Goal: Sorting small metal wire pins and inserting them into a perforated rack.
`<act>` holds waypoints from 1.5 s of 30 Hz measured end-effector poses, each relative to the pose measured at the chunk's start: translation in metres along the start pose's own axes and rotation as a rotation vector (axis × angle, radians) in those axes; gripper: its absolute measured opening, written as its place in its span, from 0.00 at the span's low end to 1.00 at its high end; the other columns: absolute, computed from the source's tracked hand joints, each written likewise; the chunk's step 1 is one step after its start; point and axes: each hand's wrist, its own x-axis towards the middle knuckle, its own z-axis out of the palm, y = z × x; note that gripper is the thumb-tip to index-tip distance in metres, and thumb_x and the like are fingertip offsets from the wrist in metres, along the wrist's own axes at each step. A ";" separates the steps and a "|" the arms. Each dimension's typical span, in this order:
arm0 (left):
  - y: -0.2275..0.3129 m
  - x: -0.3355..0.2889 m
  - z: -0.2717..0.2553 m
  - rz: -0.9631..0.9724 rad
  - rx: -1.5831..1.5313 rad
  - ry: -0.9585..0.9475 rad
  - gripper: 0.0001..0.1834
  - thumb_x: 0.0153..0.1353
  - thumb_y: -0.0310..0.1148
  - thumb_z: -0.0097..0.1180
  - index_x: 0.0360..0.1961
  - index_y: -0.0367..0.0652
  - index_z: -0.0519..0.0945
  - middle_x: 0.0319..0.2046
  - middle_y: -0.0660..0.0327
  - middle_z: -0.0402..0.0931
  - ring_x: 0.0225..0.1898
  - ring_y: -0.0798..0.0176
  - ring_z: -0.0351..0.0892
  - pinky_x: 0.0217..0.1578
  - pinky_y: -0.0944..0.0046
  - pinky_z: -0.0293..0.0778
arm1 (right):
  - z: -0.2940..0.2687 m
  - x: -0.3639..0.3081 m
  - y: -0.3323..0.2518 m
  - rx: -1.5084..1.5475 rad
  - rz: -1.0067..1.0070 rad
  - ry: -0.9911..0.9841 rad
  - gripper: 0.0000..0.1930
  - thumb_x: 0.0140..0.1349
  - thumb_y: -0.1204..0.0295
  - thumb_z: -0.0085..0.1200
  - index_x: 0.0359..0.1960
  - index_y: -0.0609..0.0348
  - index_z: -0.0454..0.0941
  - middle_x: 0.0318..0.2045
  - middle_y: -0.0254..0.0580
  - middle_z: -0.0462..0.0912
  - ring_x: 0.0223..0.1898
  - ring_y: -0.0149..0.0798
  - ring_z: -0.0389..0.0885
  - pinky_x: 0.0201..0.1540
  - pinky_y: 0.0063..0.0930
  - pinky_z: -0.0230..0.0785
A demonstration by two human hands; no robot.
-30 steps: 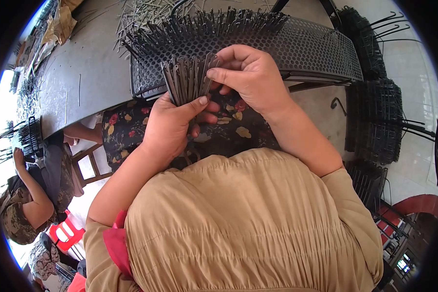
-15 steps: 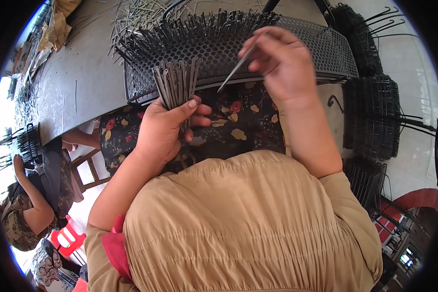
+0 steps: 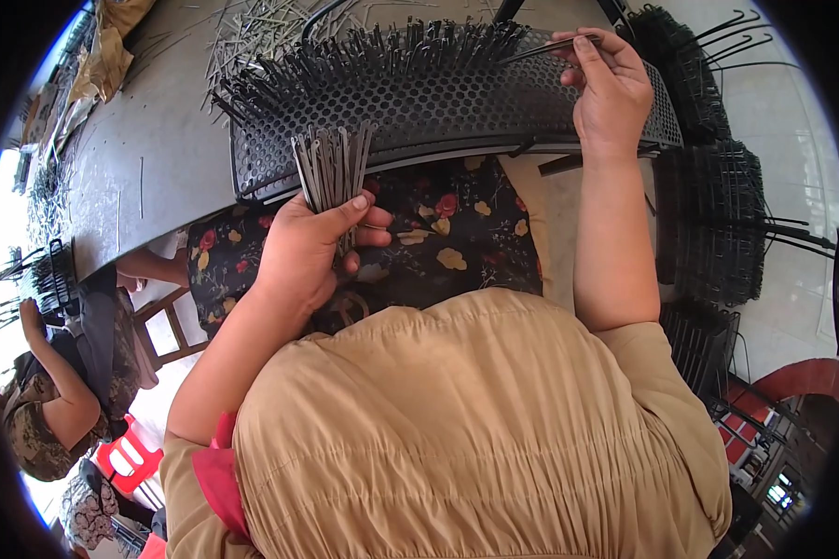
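My left hand (image 3: 319, 233) is closed round a bundle of thin flat metal strips (image 3: 334, 168), which stand up out of the fist in front of the perforated panel. Small holes or bends show at some of their top ends. Farther right and higher, my right hand (image 3: 613, 82) pinches a thin dark metal strip (image 3: 550, 47) between thumb and fingers. That strip points left, its tip close to a row of black hooked pieces (image 3: 382, 65) set along the dark perforated metal panel (image 3: 438, 116). Whether the tip touches the row or panel I cannot tell.
A grey table (image 3: 172, 102) carries loose strips (image 3: 261, 37) behind the panel. Stacks of black wire racks (image 3: 713, 224) stand at the right. A dark floral cloth (image 3: 419, 228) covers my lap. Another person (image 3: 65, 373) works at the far left, near a red stool (image 3: 130, 456).
My right hand has moved right and away from me, carrying the strip from above my lap to the right end of the hooked row. My left hand has barely moved.
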 end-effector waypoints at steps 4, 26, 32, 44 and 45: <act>-0.002 0.001 0.001 0.010 0.003 -0.018 0.10 0.65 0.31 0.57 0.44 0.40 0.74 0.34 0.57 0.81 0.32 0.65 0.82 0.21 0.70 0.66 | 0.006 -0.005 0.007 0.008 -0.023 -0.075 0.05 0.66 0.76 0.55 0.42 0.63 0.78 0.38 0.45 0.86 0.38 0.30 0.84 0.30 0.15 0.70; -0.003 0.001 0.000 0.002 0.029 -0.017 0.09 0.67 0.32 0.56 0.45 0.40 0.75 0.33 0.58 0.81 0.31 0.67 0.81 0.19 0.72 0.64 | 0.045 0.005 -0.024 -0.655 -0.242 -0.303 0.08 0.57 0.78 0.62 0.38 0.63 0.85 0.40 0.47 0.87 0.51 0.48 0.82 0.52 0.37 0.74; -0.007 0.003 -0.001 0.031 -0.006 -0.045 0.09 0.67 0.32 0.54 0.44 0.40 0.75 0.32 0.59 0.81 0.26 0.70 0.77 0.17 0.74 0.63 | 0.045 0.005 -0.016 -0.822 -0.586 -0.315 0.06 0.57 0.79 0.62 0.37 0.62 0.85 0.38 0.45 0.87 0.48 0.46 0.83 0.48 0.35 0.74; -0.001 -0.003 0.013 0.166 0.010 -0.095 0.08 0.67 0.29 0.54 0.45 0.37 0.77 0.31 0.58 0.81 0.24 0.71 0.76 0.16 0.76 0.63 | 0.087 -0.092 -0.027 0.000 0.531 -0.502 0.05 0.60 0.76 0.61 0.37 0.63 0.80 0.32 0.41 0.86 0.29 0.24 0.81 0.27 0.17 0.71; -0.002 -0.002 0.011 0.163 0.008 -0.096 0.08 0.67 0.29 0.54 0.45 0.37 0.77 0.31 0.58 0.81 0.24 0.71 0.76 0.16 0.76 0.63 | 0.084 -0.087 -0.028 -0.002 0.534 -0.501 0.05 0.60 0.76 0.61 0.37 0.63 0.80 0.32 0.41 0.86 0.29 0.24 0.81 0.27 0.17 0.71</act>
